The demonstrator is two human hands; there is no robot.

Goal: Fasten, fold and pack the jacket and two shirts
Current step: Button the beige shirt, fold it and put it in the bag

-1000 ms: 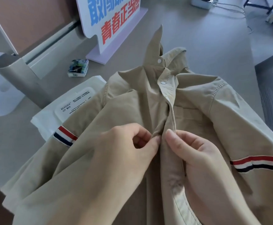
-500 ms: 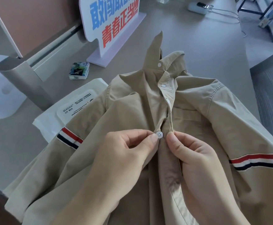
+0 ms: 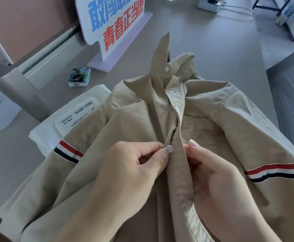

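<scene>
**Head view: a shirt button comes through its hole**

Head view, nearest first: the left hand (image 3: 130,163) pinches the left edge of the shirt front, its thumb tip pressed just below a white button (image 3: 169,148). The right hand (image 3: 212,173) grips the overlapping front strip (image 3: 181,172), fingers curled under the cloth and thumb on top. A second ago the two hands met over the strip and no button showed there; half a second ago it had popped into sight, and now it sits fully clear on top of the cloth beside the strip. Going by that, this button has just been pushed through, so one more fastening looks done or nearly so.

The tan shirt (image 3: 203,123) lies face up on the grey table (image 3: 203,41), striped sleeves spread to both sides. Above the hands, three more buttons run up toward the collar (image 3: 162,55); whether each is closed I cannot tell. The lower front still looks loose, so folding and packing are some way off.

Farther back lie a pack of wipes (image 3: 64,123) partly under the left sleeve, a small tissue packet (image 3: 80,76) and a standing sign (image 3: 111,23).
</scene>
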